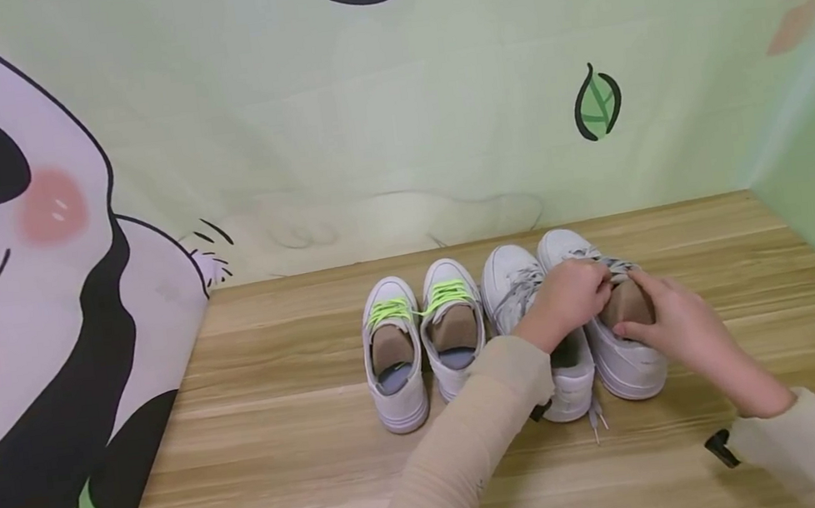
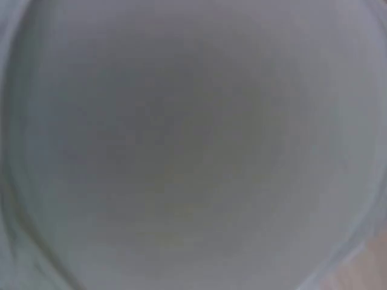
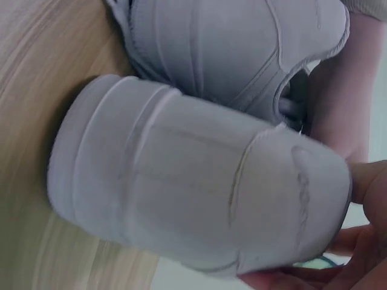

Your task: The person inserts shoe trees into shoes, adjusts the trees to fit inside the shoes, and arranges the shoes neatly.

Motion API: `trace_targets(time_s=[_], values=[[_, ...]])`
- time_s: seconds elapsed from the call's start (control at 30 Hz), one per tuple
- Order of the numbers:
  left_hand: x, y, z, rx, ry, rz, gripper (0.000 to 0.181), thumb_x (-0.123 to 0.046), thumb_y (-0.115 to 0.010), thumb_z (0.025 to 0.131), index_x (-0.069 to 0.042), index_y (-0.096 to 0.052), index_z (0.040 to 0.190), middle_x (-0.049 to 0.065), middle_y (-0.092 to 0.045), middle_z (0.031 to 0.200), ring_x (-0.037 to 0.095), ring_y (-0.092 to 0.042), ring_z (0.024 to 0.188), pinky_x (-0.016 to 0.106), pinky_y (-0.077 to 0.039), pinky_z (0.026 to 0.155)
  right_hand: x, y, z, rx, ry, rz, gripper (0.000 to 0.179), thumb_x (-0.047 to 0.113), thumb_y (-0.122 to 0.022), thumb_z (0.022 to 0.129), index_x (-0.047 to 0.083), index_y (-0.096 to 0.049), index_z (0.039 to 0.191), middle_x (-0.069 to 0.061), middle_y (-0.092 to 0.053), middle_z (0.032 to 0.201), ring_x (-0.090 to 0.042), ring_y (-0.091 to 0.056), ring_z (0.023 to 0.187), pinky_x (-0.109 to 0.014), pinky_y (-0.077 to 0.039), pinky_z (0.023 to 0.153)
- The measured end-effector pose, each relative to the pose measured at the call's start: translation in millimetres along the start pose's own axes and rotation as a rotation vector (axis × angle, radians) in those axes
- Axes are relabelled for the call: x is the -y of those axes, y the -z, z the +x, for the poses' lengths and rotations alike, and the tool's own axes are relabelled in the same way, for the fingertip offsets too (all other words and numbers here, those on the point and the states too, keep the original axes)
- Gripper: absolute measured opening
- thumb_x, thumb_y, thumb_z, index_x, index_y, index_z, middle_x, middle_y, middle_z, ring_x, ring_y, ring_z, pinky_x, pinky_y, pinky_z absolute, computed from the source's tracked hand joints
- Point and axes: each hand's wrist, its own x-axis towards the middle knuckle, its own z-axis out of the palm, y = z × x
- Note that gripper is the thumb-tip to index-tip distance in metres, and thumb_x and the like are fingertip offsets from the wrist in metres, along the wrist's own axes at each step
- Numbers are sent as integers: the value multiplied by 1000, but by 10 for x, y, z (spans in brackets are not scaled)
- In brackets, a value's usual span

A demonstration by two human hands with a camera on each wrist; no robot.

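Observation:
Four fingers of neither hand show fully at the rightmost white sneaker (image 1: 628,367), which has grey shoelaces (image 1: 579,254) and a brown tongue (image 1: 625,304). Bent over those laces, my left hand (image 1: 574,294) pinches the lace beside the tongue; its fingertips are partly hidden. My right hand (image 1: 679,319) lies along the outer side of the collar, index fingertip at the laces and thumb spread apart over the opening. In the right wrist view the sneaker's heel (image 3: 193,181) faces the camera. A matching sneaker (image 1: 511,276) stands under my left wrist, its lace end hanging behind.
Left of these stand two smaller white sneakers, one (image 1: 395,356) beside the other (image 1: 452,333), with bright green laces. All sit on a wood-grain surface (image 1: 270,437). A wall with a panda print (image 1: 159,257) rises behind. Blurred pale grey fills the left wrist view.

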Motion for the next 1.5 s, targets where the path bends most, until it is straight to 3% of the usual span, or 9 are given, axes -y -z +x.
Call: trace_targets(time_s=[0.17,0.5,1.13,1.5], values=[[-11,4,-4,-28,-7,3,18,-21,-48,88,-18,-66,85,-8,-64,77,5,-58,71,18,-46,65,82,-29,19,1,-41,-18,73,22,-68,74,-13,-31,128,-42,-40,116,-54,-40,104,-62,-35,79],[-31,7,-8,-38,15,0,15,-17,-52,84,-18,-67,83,-8,-64,77,4,-57,68,19,-47,62,115,-88,27,-38,-62,-21,71,17,-67,74,-14,-31,127,-42,-41,114,-55,-41,101,-63,-35,76],[-16,36,-15,-26,29,4,14,-17,-52,83,-18,-65,76,-8,-60,70,4,-50,61,18,-44,58,133,-114,86,-48,-16,-74,57,12,-70,70,-14,-37,108,-38,-48,98,-52,-49,87,-60,-40,65],[-18,-1,-13,-69,47,-10,20,-19,-48,88,-18,-67,80,-8,-62,69,3,-54,62,17,-45,59,109,-54,90,3,-37,-71,64,20,-67,72,-14,-35,116,-39,-47,104,-52,-49,90,-59,-40,67]])
